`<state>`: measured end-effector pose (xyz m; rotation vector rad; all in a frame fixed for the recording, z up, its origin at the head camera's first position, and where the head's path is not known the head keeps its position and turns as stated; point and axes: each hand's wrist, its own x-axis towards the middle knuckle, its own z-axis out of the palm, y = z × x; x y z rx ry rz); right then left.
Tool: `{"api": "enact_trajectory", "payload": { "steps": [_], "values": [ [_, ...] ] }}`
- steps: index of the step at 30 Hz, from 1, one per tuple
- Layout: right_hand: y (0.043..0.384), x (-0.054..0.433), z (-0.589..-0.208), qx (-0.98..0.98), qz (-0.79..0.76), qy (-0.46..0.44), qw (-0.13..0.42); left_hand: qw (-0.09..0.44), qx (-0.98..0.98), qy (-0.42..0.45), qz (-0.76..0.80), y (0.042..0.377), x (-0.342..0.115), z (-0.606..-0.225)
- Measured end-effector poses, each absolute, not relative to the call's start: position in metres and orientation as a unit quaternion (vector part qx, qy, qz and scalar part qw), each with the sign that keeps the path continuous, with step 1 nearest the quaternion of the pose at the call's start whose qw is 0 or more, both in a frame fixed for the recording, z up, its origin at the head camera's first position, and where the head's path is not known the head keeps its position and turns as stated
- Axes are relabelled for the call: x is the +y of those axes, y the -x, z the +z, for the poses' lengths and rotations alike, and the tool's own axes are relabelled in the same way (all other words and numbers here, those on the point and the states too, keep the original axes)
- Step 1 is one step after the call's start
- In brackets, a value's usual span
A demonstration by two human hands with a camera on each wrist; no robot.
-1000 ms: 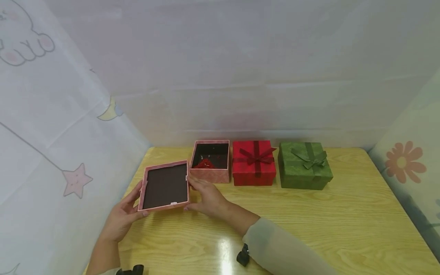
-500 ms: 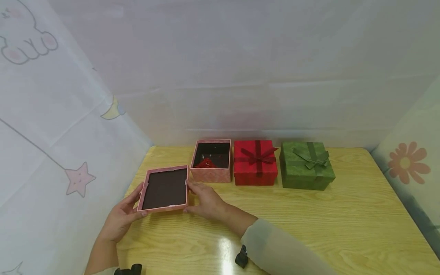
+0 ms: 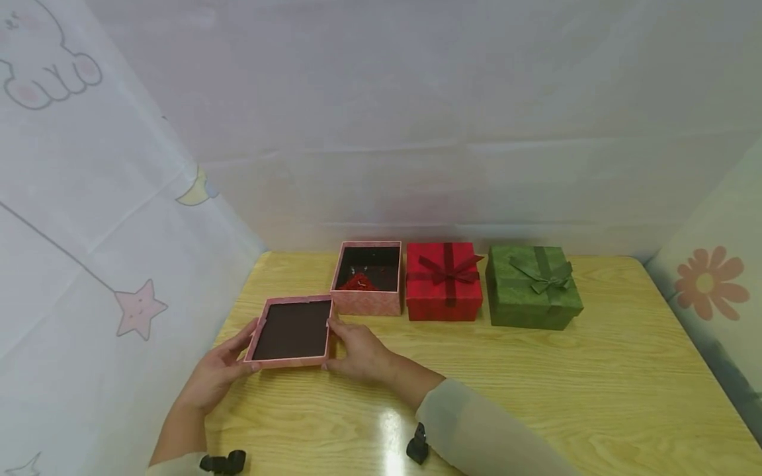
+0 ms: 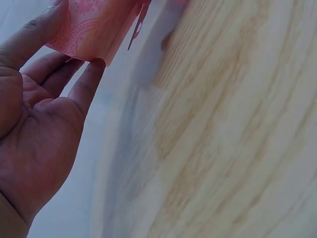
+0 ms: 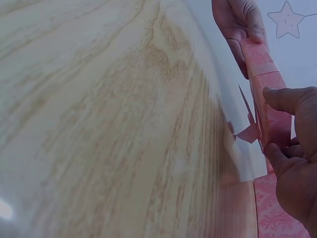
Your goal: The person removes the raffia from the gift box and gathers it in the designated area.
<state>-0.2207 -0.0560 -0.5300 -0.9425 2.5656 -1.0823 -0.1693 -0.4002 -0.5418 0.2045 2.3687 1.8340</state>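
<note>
My left hand (image 3: 215,371) and right hand (image 3: 363,349) grip opposite sides of a pink gift-box lid (image 3: 293,330), its dark inside facing up. In the right wrist view, the right thumb and fingers pinch the patterned rim of the lid (image 5: 270,74), and a pink ribbon bow (image 5: 250,130) hangs on its underside, over the table. The left wrist view shows the left fingers around a corner of the lid (image 4: 91,27). Just behind it stands the open pink box (image 3: 366,304), holding a red item (image 3: 357,283) whose kind I cannot tell.
Right of the pink box stand a red gift box (image 3: 443,305) and a green gift box (image 3: 530,316), both lidded and topped with bows. They line the back of the wooden table (image 3: 506,396). Printed cloth (image 3: 381,132) hangs behind and at both sides.
The lid has come down a little and tilted flatter, shifting slightly right in the last half second. Both hands keep their hold on it. The boxes stay in place.
</note>
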Motion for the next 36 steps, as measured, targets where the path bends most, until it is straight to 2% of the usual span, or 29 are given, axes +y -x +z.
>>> {"api": "enact_trajectory", "payload": {
  "steps": [18,36],
  "values": [
    [0.229,-0.06,-0.547,0.887,-0.329,0.302,0.117,0.128,0.803,-0.036,0.581,0.189,-0.408,-0.553],
    [0.237,-0.069,-0.549,0.895,-0.333,0.29,0.06,0.105,0.848,-0.003,0.519,0.209,-0.399,-0.553]
  ]
}}
